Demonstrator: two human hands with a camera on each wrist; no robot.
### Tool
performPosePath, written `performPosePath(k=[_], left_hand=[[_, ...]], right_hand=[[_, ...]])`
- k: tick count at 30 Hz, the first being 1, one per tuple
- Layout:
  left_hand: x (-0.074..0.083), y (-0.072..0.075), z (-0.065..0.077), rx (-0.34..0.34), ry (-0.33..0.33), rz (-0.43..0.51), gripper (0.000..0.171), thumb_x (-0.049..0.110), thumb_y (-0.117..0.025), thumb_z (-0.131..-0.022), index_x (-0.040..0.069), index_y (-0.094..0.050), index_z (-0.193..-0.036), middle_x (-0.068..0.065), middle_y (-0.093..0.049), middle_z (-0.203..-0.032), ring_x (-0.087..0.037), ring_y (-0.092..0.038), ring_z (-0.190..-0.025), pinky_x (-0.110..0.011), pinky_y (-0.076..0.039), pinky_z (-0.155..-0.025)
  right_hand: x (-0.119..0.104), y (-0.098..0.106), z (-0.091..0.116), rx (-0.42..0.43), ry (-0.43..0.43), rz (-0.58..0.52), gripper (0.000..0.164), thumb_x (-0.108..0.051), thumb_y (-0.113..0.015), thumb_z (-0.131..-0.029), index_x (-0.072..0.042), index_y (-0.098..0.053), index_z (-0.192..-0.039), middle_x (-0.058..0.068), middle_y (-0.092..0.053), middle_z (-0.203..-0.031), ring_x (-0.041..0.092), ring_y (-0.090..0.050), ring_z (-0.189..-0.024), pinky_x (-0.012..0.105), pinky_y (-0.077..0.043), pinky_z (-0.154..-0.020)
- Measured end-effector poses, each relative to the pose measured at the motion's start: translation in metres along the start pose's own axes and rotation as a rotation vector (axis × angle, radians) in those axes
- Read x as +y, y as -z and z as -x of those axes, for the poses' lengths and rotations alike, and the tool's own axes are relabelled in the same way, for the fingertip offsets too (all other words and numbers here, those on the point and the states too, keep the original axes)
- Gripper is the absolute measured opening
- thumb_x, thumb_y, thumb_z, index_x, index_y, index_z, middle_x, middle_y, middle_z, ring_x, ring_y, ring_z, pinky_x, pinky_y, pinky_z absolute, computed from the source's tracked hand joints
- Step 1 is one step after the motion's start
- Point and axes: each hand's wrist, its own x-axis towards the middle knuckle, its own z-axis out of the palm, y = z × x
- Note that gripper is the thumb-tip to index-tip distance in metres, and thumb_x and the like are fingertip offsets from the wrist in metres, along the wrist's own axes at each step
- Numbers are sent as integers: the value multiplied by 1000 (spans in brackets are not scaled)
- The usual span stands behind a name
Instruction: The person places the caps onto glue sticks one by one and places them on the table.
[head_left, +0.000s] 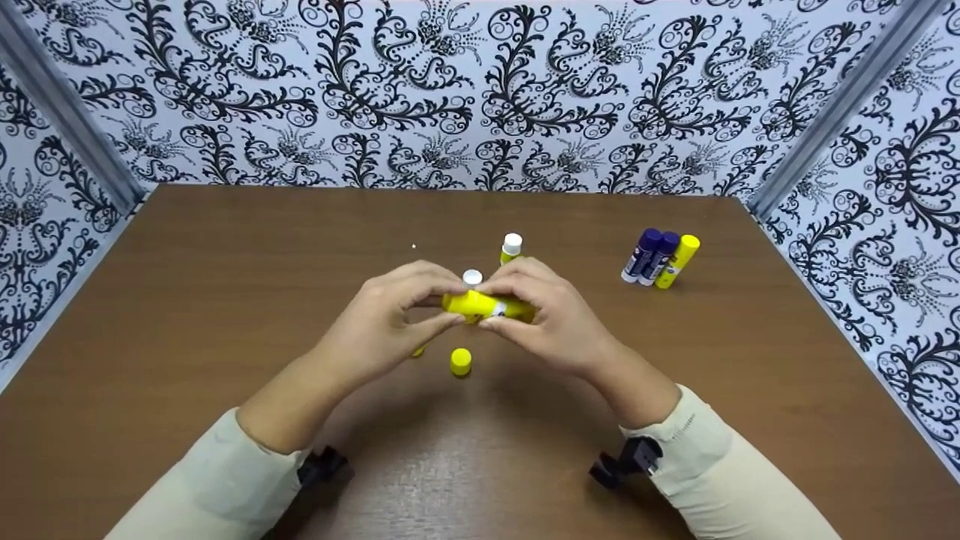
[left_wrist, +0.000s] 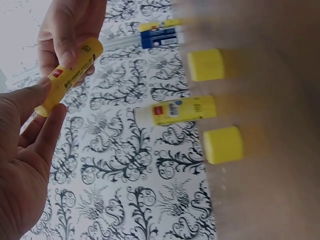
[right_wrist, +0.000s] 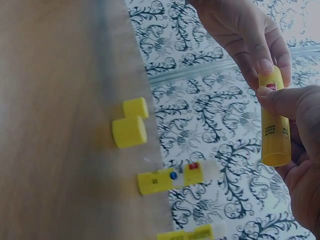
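Observation:
Both hands hold one yellow glue stick raised off the table and lying nearly sideways. My left hand pinches its left end between thumb and fingers. Around the other end, my right hand has its thumb and fingers. A red label shows on the stick in the left wrist view. Just behind the hands stands a glue stick with a white top, partly hidden. Another white-topped glue stick stands farther back. Nearer the person are a yellow cap and a second yellow cap, mostly covered by the left hand.
Two dark purple glue sticks and a yellow glue stick stand together at the right on the brown table. A tiny white bit lies toward the back. Patterned panels enclose the table's back and sides.

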Motion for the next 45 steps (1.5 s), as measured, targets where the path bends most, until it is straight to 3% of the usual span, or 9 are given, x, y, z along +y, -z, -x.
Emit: performPosePath(k=[9,18,25,29,33,39,45], left_hand=[[12,-2,-17,15,-102,-22,30,11,-81,-89,4,-74,-118,-6,-71,-118,-14,-70,-109,-22,-60,-95],[6,0,-16,61,-142,-69,32,11,-81,-90,4,-74,-119,-7,-71,-115,-13,-70,-105,-21,-60,-94],[-1,1,-14,87,-118,-106,30,9,-81,-91,7,-74,-120,-3,-72,-115,-14,-69,-103,-23,-61,-93],[-6,3,-12,83,-77,-137,30,10,-80,-91,8,-74,-120,-2,-72,-115,-13,-68,-102,-25,-60,-93],[-11,5,-10,75,-32,-147,30,12,-79,-93,9,-74,-122,-2,-72,-116,-12,-66,-99,-28,-61,-91],[-17,5,-10,53,9,-123,28,14,-78,-94,9,-74,-121,-2,-71,-115,-9,-66,-97,-30,-62,-88],[-23,3,-10,37,27,-121,27,14,-76,-95,9,-74,-122,-1,-70,-116,-16,-68,-98,-30,-61,-90]], right_hand=[[-2,22,6,52,-9,-28,31,-11,-83,-89,-8,-75,-119,6,-68,-115,17,-61,-107,20,-57,-92],[7,44,16,118,-73,-103,34,0,-83,-85,-2,-74,-117,10,-68,-112,17,-61,-102,19,-57,-89],[14,69,18,213,-142,-168,32,11,-78,-84,4,-70,-114,7,-67,-110,19,-63,-102,22,-57,-85],[18,83,18,299,-240,-179,32,10,-78,-83,5,-67,-113,3,-68,-105,19,-63,-95,21,-56,-78],[22,96,20,382,-328,-260,32,10,-77,-83,0,-66,-111,7,-69,-99,20,-63,-89,20,-57,-70],[30,112,25,470,-393,-350,33,13,-74,-84,-7,-65,-109,8,-66,-95,20,-61,-87,21,-59,-74],[44,130,30,534,-418,-392,29,11,-71,-87,-8,-64,-108,8,-67,-98,22,-60,-92,23,-57,-80]])
